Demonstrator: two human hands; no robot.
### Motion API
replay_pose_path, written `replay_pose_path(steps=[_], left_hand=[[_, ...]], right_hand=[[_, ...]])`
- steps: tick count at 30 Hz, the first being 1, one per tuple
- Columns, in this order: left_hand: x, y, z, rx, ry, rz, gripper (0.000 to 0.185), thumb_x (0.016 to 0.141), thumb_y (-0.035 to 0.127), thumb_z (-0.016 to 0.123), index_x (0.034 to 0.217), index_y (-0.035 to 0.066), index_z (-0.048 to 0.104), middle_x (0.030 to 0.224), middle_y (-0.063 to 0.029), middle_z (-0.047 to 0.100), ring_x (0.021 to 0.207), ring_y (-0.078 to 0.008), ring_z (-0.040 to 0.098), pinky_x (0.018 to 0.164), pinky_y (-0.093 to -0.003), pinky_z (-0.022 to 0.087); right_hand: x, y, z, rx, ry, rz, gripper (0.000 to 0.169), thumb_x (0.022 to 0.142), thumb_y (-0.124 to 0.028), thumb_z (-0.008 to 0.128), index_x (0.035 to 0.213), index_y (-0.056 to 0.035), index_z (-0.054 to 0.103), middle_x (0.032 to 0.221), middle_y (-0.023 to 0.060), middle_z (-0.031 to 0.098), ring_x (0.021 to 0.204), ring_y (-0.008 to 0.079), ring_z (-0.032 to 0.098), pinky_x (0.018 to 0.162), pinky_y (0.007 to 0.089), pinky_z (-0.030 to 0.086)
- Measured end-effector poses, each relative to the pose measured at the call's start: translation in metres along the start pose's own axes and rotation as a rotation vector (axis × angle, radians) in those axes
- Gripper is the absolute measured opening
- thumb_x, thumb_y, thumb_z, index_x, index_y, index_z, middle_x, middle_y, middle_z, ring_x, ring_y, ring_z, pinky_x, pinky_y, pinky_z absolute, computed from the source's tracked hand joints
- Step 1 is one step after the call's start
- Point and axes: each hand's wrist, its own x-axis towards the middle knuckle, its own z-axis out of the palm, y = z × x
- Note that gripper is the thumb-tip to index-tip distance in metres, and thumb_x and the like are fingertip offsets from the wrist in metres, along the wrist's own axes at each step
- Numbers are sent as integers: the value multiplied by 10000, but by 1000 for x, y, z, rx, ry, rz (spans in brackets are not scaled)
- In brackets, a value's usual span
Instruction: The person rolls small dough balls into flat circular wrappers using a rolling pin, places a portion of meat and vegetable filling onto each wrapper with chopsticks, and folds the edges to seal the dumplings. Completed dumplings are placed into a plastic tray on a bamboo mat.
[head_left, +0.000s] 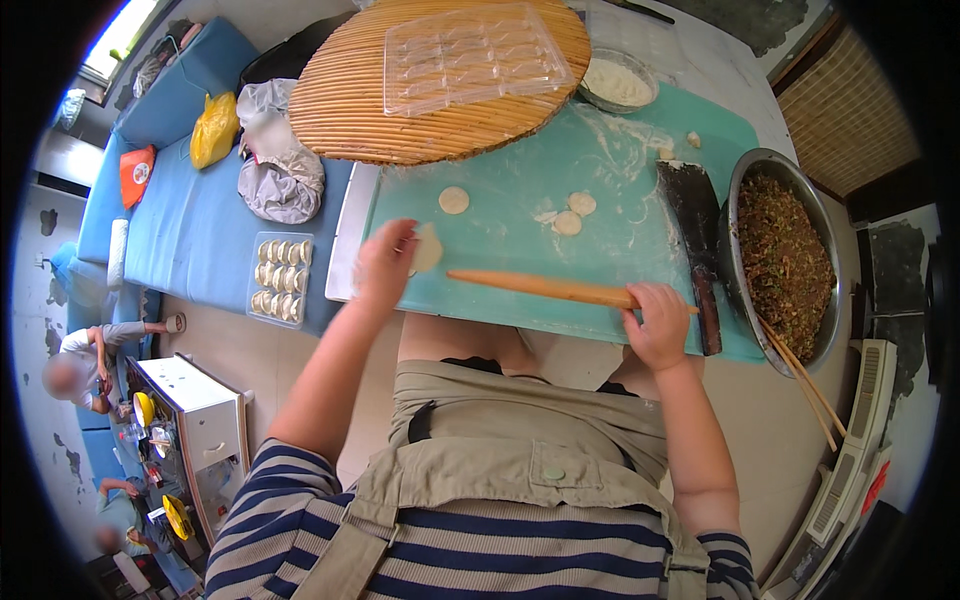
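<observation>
My left hand (388, 259) pinches the edge of a thin round dough wrapper (428, 248) above the green mat (495, 195); the hand is slightly blurred. My right hand (655, 322) grips the thick end of a tapered wooden rolling pin (540, 287), whose thin tip points left towards the wrapper. Another dough disc (454, 200) lies on the mat beyond my left hand. Two smaller flattened dough pieces (568, 223) lie close together farther right. A cleaver with a dark blade (686, 202) rests beside my right hand, its handle towards me.
At the right, a metal bowl (731, 225) holds minced filling, with wooden chopsticks (806, 379) across its rim. Behind are a flour bowl (619, 81) and a round slatted board (337, 112) under a clear plastic tray (480, 56). Filled dumplings (279, 277) sit in a tray on the blue sofa. Two people sit far left.
</observation>
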Motion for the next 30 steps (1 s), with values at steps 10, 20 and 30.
replay_pose_path(steps=[10, 20, 30], left_hand=[[47, -1, 40, 524, -493, 420, 586, 893, 244, 499, 1377, -9, 287, 1460, -194, 241, 1355, -339, 227, 1106, -415, 222], [2, 84, 114, 441, -519, 519, 671, 895, 373, 476, 1368, -60, 279, 1447, -228, 252, 1367, -332, 209, 1119, -414, 166], [28, 80, 101, 255, -346, 302, 312, 792, 133, 638, 1088, 39, 608, 1103, -160, 583, 1009, -289, 556, 849, -369, 459]], right_hand=[[-4, 10, 11, 4, 236, 335, 310, 743, -99, 679, 1031, -44, 580, 971, 128, 610, 879, 311, 587, 757, 369, 471], [-2, 10, 13, -27, 267, 326, 309, 733, -104, 689, 1021, -59, 586, 936, 100, 617, 858, 298, 588, 733, 368, 471], [1, 9, 8, 16, 242, 338, 318, 731, -119, 685, 1022, -53, 576, 932, 112, 613, 858, 308, 580, 726, 387, 464]])
